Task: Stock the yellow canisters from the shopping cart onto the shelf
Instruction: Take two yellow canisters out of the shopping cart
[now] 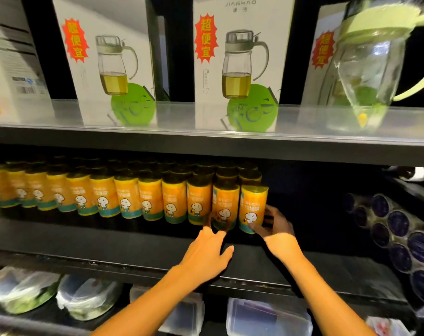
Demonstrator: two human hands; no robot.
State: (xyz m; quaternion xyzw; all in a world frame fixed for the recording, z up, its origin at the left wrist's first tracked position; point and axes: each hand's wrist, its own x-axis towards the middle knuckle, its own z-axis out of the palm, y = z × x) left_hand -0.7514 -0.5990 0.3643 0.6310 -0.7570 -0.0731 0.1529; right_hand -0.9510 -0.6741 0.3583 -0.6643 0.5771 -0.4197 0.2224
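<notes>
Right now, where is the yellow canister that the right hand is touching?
It stands at the right end of the front row of canisters on the middle shelf, the yellow canister with the right hand around its base.

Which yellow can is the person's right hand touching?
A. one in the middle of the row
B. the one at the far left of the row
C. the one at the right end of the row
C: the right hand wraps its fingers around the end canister, the last one on the right of the front row.
</notes>
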